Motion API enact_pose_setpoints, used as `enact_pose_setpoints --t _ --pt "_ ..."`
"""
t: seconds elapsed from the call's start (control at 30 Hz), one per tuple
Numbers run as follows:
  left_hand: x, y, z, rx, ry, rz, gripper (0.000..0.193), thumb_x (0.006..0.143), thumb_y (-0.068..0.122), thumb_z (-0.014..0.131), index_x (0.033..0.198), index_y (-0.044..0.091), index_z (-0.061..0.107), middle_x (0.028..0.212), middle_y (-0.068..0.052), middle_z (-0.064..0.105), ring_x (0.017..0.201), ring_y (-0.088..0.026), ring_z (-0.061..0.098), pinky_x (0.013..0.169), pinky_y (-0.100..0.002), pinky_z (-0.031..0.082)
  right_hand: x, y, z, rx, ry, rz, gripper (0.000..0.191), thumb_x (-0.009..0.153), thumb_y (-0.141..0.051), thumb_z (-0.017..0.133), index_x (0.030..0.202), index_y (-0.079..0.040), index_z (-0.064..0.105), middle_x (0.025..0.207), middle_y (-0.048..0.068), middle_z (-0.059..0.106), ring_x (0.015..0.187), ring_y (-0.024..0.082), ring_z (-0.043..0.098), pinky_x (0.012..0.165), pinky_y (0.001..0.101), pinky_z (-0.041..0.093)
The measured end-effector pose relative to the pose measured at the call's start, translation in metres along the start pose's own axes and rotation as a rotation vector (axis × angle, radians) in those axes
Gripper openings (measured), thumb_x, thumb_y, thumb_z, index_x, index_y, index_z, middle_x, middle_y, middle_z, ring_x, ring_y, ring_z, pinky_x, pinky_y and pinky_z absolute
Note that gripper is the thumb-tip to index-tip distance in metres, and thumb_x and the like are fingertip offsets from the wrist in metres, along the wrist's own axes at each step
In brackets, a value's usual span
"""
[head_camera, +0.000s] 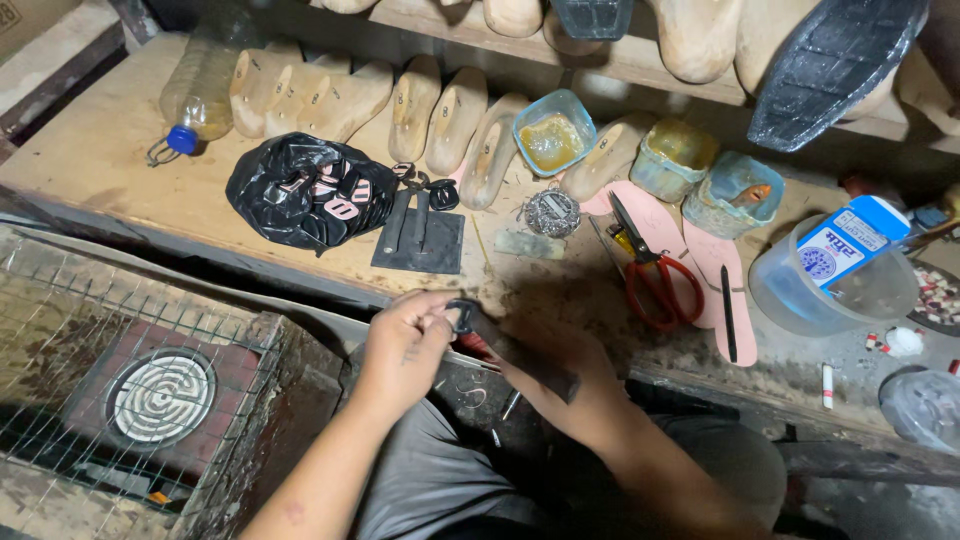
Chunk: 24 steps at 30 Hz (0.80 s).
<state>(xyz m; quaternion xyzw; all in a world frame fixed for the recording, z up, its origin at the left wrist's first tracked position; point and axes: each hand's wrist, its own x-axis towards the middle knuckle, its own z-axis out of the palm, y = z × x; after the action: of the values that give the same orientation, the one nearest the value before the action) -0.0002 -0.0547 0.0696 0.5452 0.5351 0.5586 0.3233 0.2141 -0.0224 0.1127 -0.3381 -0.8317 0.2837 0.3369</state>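
Observation:
My left hand (405, 345) pinches a small dark metal buckle (462, 315) at the end of a dark leather strap (525, 355). My right hand (565, 385) grips that strap from underneath, just below the bench's front edge. Both hands hover above my lap, in front of the wooden workbench (120, 160). Much of the right hand is in shadow.
On the bench lie a black bag of buckles (305, 190), flat black strap pieces (420, 235), red-handled scissors (655, 275), pink insoles (725, 270), wooden shoe lasts (450, 115), glue tubs (553, 130), a plastic bottle (200, 90) and a clear tub (835, 275). A caged coil heater (160, 395) sits at my left.

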Motion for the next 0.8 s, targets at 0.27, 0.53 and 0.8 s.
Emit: enact_pose_setpoints --t 0.27,0.53,0.8 --pt "0.006 -0.016 -0.001 -0.279 0.036 -0.368 0.031 0.096 0.008 0.063 0.124 -0.002 0.069 0.091 -0.009 0.076 0.075 -0.014 0.073 0.071 -0.026 0.062 -0.006 0.007 0.014 -0.248 -0.025 -0.15 0.017 0.084 -0.018 0.07 0.098 -0.01 0.065 0.086 0.012 0.066 0.083 0.036 0.066 0.073 0.0478 0.051" --pt "0.004 -0.003 0.0 -0.312 0.019 -0.382 0.028 0.095 0.006 0.063 0.12 -0.003 0.072 0.09 -0.008 0.076 0.073 -0.014 0.072 0.069 -0.028 0.06 -0.002 0.003 0.011 -0.169 -0.039 -0.255 0.022 0.087 -0.021 0.067 0.105 -0.01 0.064 0.087 0.013 0.064 0.084 0.038 0.064 0.075 0.0491 0.05" --pt "-0.015 0.025 -0.001 0.032 -0.093 0.141 0.019 0.095 -0.002 0.061 0.109 -0.003 0.074 0.094 -0.008 0.069 0.083 -0.015 0.067 0.074 -0.025 0.053 -0.002 -0.006 0.003 0.222 -0.118 0.128 0.018 0.088 -0.018 0.072 0.101 -0.007 0.069 0.085 0.011 0.073 0.079 0.033 0.071 0.07 0.0409 0.055"
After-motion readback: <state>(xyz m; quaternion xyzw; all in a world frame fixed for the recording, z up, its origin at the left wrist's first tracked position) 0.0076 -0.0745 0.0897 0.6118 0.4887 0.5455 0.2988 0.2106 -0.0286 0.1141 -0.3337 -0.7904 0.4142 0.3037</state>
